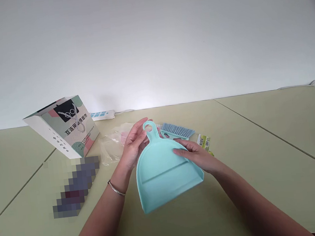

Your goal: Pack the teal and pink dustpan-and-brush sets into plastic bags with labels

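A mint-green dustpan is raised over the table, its handle pointing away from me and its wide lip towards me. My left hand holds it beside the ring handle, the fingers partly hidden behind it. At the right edge, my right hand grips the pan with the thumb on the inner face and fingers behind. Just beyond the pan shows a brush with blue-grey bristles; its lower part is hidden, and whether it touches the pan I cannot tell. Clear plastic wrapping lies left of my left hand.
A printed paper bag with rope handles stands tilted at the left. In front of it lies a dark pixelated item. A green-and-white label is right of the brush. A white power strip sits along the wall.
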Demonstrator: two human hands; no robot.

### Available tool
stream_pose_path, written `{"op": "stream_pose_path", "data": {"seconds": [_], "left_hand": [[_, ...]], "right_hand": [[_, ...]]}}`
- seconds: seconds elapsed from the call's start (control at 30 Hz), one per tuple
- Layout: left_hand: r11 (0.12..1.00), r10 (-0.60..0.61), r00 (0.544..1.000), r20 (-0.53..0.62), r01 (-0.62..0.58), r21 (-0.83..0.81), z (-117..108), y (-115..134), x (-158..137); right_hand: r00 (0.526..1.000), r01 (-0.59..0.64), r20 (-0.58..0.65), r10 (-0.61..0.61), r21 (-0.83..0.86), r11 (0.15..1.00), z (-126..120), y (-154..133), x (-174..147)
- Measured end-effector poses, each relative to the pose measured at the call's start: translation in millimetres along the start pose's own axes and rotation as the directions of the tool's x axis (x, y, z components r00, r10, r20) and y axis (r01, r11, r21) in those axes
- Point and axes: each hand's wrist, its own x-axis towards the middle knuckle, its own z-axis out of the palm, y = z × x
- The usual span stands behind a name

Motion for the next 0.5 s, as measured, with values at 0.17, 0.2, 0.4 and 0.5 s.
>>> {"op": "stream_pose_path", "data": {"seconds": [0.17,0.2,0.4,0.5], "left_hand": [[0.973,-0.127,0.991,-0.040,0.132,0.190,-14.7,3.2,-10.8],[0.959,-0.172,0.985,-0.027,0.173,0.226,-17.9,4.3,-14.0],[0.897,-0.315,0.949,-0.023,0.306,0.320,-28.0,1.2,-28.5],[0.894,-0.265,0.963,-0.051,0.266,0.360,-30.0,-5.0,-28.6]], "right_hand": [[0.979,0.002,-0.204,0.014,0.075,0.997,1.1,4.2,3.9],[0.972,0.008,-0.233,0.010,0.076,0.997,0.9,4.6,4.2],[0.960,0.043,-0.280,-0.028,0.049,0.998,4.8,8.2,5.4],[0.961,0.067,-0.268,-0.075,-0.038,0.997,1.0,11.5,7.8]]}}
